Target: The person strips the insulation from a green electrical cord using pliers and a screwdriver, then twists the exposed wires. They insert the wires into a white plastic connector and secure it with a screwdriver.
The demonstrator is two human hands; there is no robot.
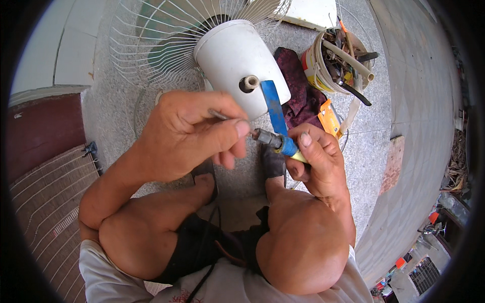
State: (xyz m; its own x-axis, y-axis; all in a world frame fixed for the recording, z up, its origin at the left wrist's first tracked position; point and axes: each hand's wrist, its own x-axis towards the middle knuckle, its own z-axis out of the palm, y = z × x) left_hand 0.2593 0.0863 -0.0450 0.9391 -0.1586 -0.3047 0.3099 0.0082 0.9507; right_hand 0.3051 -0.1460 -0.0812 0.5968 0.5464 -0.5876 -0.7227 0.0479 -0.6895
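Observation:
My left hand (193, 136) pinches a thin metal rod (219, 114) between thumb and forefinger. The rod's lower end meets the metal tip of a small tool (267, 138), whose yellow handle is wrapped in blue tape. Around that handle, the fingers of my right hand (316, 155) are closed. A flat blue strip (273, 108) rises from beside the tape; whether it is joined to the tool I cannot tell. Just beyond my hands lies the white rounded housing (238, 57) of a fan, with a stub in its round hole, backed by a wire fan guard (151, 49).
A bucket (312, 70) of tools and pipe pieces stands at the upper right. Beside it lie a dark red patterned cloth (293, 83) and an orange packet (329, 118). A slatted mat (57, 212) is at the left. My knees are below my hands.

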